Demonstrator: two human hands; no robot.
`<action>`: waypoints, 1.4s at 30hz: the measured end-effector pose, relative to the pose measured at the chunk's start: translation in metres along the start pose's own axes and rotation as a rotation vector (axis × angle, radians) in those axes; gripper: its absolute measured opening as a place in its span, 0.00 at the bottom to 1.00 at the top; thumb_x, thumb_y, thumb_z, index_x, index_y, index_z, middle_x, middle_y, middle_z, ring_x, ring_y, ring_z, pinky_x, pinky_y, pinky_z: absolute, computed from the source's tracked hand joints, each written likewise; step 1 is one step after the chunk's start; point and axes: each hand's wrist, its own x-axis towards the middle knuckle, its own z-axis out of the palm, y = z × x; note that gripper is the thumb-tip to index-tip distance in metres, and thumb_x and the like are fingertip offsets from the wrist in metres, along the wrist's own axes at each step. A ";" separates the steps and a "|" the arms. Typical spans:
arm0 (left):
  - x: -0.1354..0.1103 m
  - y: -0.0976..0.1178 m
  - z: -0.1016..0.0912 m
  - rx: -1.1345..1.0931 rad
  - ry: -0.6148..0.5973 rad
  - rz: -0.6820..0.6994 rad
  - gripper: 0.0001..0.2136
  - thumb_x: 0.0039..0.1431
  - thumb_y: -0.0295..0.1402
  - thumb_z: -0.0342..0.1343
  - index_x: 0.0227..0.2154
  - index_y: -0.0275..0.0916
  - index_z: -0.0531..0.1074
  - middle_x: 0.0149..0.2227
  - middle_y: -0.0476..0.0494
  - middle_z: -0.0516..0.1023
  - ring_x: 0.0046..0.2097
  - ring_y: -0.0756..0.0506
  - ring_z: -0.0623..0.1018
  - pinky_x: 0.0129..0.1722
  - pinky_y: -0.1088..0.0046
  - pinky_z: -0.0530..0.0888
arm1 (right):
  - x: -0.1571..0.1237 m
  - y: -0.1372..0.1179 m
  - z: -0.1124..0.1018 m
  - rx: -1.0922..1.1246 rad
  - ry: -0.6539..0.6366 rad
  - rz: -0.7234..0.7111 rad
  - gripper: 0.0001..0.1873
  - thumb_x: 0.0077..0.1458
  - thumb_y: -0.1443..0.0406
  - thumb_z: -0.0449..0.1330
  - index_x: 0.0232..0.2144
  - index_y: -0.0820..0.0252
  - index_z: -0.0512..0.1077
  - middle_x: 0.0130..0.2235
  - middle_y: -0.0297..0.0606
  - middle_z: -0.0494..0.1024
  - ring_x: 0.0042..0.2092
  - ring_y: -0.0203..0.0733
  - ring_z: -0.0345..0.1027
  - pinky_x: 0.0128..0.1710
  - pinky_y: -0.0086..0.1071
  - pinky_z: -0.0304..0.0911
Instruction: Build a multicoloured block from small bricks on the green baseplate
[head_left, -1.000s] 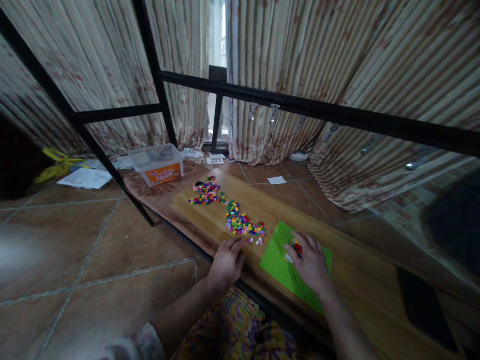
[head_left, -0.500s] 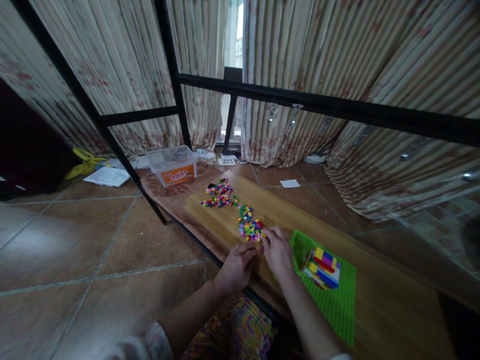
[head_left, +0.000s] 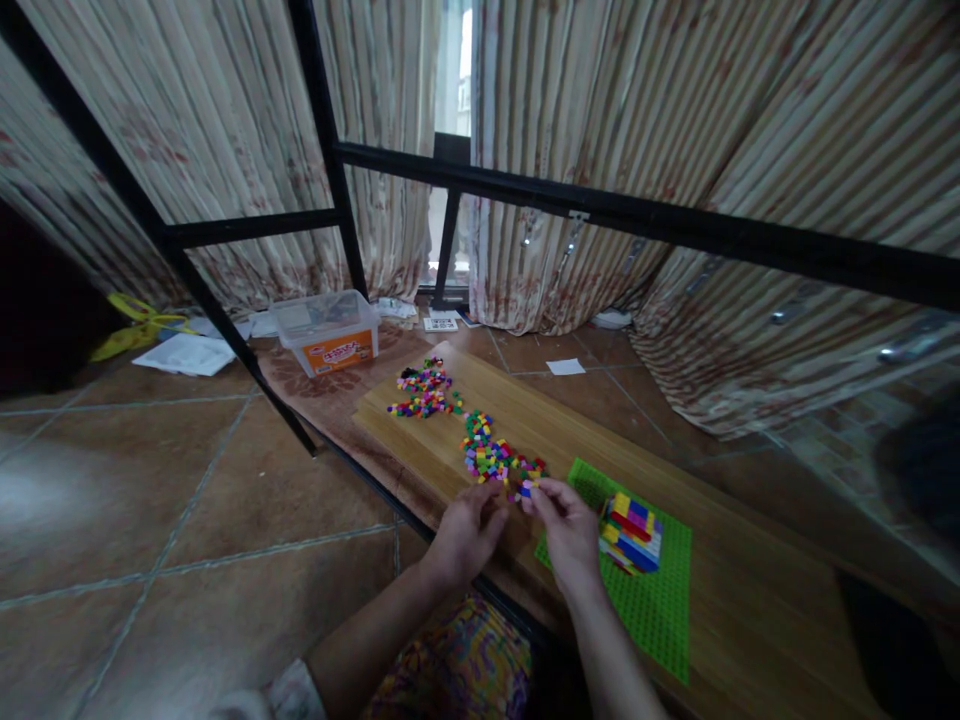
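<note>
My right hand (head_left: 568, 522) pinches a small toy brick (head_left: 528, 488), which looks blue and pink, between thumb and fingertips. Beside it, my left hand (head_left: 466, 528) is loosely curled at the near edge of the pile; thumb and forefinger are apart, and I see nothing between them. Loose colourful bricks (head_left: 486, 455) lie just beyond both hands. To the right, a block built of red, yellow, blue and white bricks (head_left: 632, 535) sits on a green studded baseplate (head_left: 660, 610). The right hand covers part of the baseplate's left side.
A second heap of small bricks (head_left: 424, 388) lies at the far end of the wooden board (head_left: 735, 570). Behind it stands a clear plastic tub (head_left: 330, 335) with an orange label. Black metal bars (head_left: 600, 200) cross in front of the curtains. Paper (head_left: 565, 367) lies on the tiled floor.
My right hand has drawn slightly back from the pile, and a blue-pink brick now shows at its fingertips. The left thumb has parted from the forefinger. The view has shifted slightly right.
</note>
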 end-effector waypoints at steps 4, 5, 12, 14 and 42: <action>0.002 0.026 0.008 -0.358 -0.082 -0.037 0.17 0.60 0.37 0.51 0.51 0.37 0.68 0.39 0.43 0.77 0.40 0.46 0.76 0.44 0.70 0.73 | -0.021 -0.011 0.001 0.155 0.024 0.026 0.15 0.46 0.55 0.64 0.34 0.59 0.73 0.30 0.34 0.75 0.31 0.37 0.68 0.33 0.32 0.66; 0.002 0.031 0.009 -0.417 -0.103 -0.046 0.18 0.60 0.38 0.52 0.50 0.37 0.68 0.37 0.43 0.77 0.39 0.47 0.76 0.43 0.71 0.73 | -0.025 -0.014 0.001 0.163 0.039 0.014 0.15 0.47 0.55 0.63 0.35 0.59 0.74 0.31 0.35 0.76 0.31 0.37 0.68 0.33 0.32 0.66; -0.005 0.048 0.012 -0.583 -0.140 -0.162 0.17 0.54 0.40 0.59 0.45 0.37 0.73 0.35 0.45 0.77 0.37 0.47 0.75 0.39 0.73 0.72 | -0.047 -0.032 -0.007 0.038 0.073 -0.019 0.13 0.51 0.57 0.60 0.36 0.56 0.77 0.32 0.36 0.79 0.33 0.39 0.70 0.35 0.33 0.67; -0.007 0.050 0.014 -0.616 -0.163 -0.226 0.17 0.51 0.40 0.61 0.42 0.37 0.74 0.35 0.46 0.77 0.35 0.48 0.75 0.36 0.75 0.72 | -0.053 -0.034 -0.011 0.008 0.062 -0.024 0.11 0.52 0.58 0.59 0.36 0.55 0.77 0.35 0.36 0.79 0.37 0.40 0.72 0.39 0.34 0.67; -0.018 0.069 0.053 -0.898 -0.314 -0.639 0.14 0.35 0.34 0.71 0.26 0.32 0.78 0.24 0.45 0.78 0.25 0.53 0.75 0.28 0.80 0.71 | -0.089 -0.026 -0.061 -0.206 0.201 -0.159 0.09 0.55 0.62 0.57 0.35 0.54 0.77 0.33 0.37 0.78 0.35 0.40 0.72 0.34 0.30 0.67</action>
